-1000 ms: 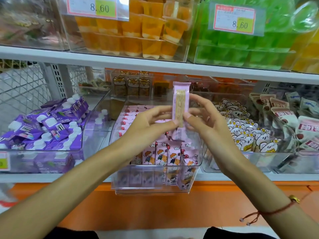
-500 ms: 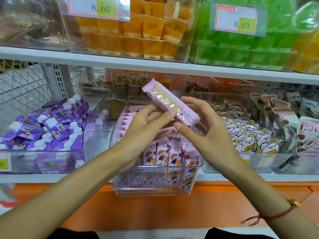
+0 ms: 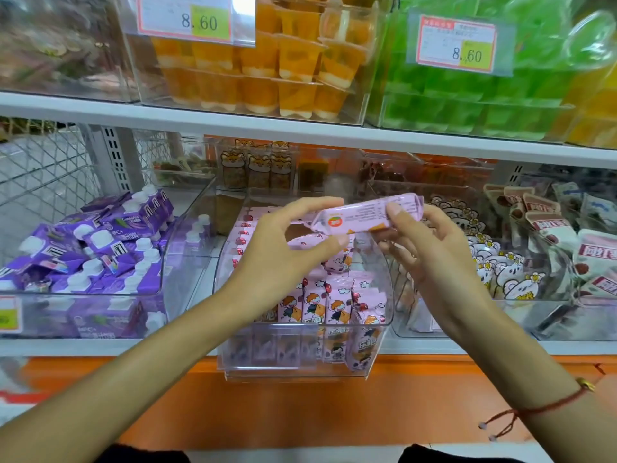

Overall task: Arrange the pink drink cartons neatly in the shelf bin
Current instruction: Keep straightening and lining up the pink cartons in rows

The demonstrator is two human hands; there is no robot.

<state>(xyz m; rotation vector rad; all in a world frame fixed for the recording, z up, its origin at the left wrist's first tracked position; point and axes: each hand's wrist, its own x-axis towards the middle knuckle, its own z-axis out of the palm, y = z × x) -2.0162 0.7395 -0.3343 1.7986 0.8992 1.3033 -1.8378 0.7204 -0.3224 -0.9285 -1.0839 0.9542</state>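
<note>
Pink carton (image 3: 365, 218) held level above the clear bin (image 3: 387, 262); left hand (image 3: 283, 255) pinches its near end, right hand (image 3: 430, 248) grips the far end. Apparently light, semi-rigid; best held by its ends.

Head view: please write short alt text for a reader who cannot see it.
Two hands, left hand and right hand, hold one pink drink carton sideways above a clear shelf bin of matching cartons. Purple cartons fill the bin to its left.
</note>
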